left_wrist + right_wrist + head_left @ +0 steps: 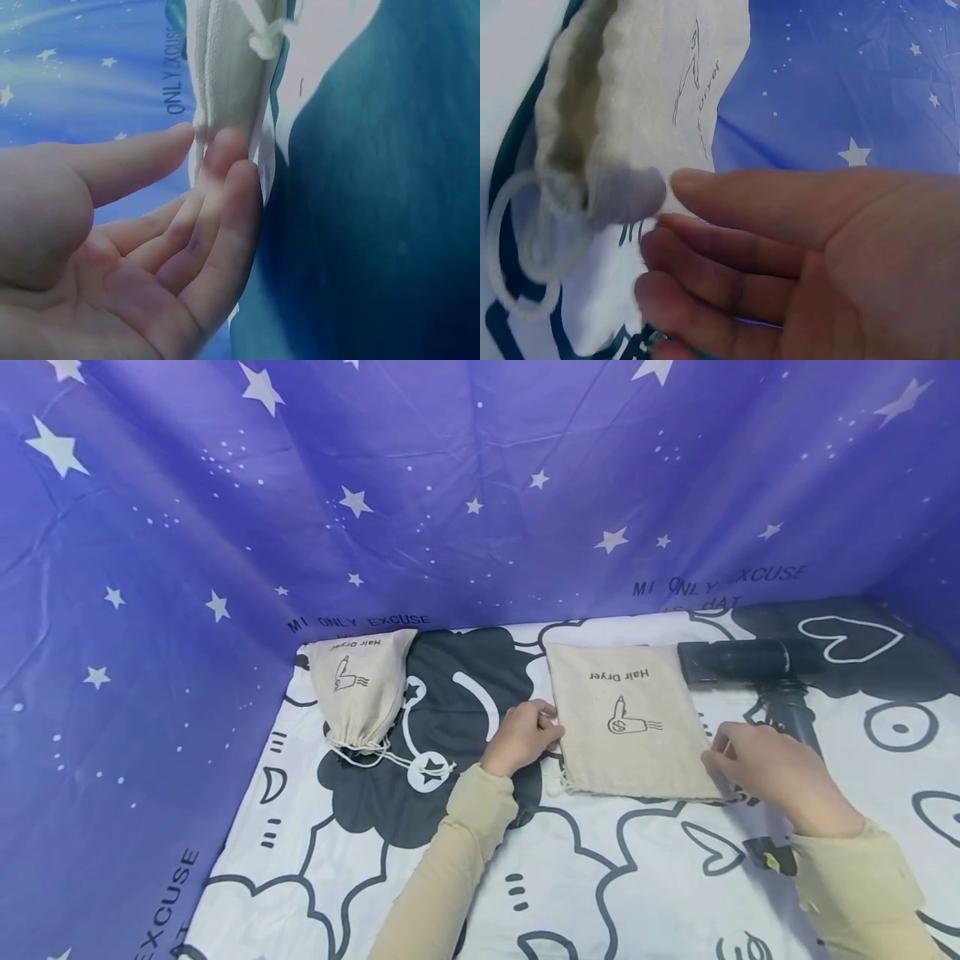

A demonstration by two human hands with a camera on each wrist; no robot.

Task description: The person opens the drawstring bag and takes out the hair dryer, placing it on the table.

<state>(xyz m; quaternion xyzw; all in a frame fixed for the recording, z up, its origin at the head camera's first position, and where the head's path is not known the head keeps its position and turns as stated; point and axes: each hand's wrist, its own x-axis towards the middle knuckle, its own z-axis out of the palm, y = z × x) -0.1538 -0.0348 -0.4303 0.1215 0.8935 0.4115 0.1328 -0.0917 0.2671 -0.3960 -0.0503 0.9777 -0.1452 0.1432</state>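
Observation:
A flat beige drawstring bag (626, 752) printed "Hair Dryer" lies in the middle of the head view. My left hand (521, 737) pinches its left edge between thumb and fingers. Toward the near right corner, my right hand (780, 768) pinches the other edge. In the right wrist view the gathered bag mouth (574, 112) gapes slightly, and a white cord loop (525, 247) hangs beside it. Beyond the right hand lies a black hair dryer (738, 662); its nozzle end meets the bag's right edge in the head view, and the hand partly hides its handle.
A second "Hair Dryer" bag (360, 689), bulging and drawn closed, lies at the far left with its cords (405, 762) trailing. A black plug (771, 857) rests near the right forearm. Purple star-printed curtains (450, 552) border the black-and-white patterned cloth (555, 868).

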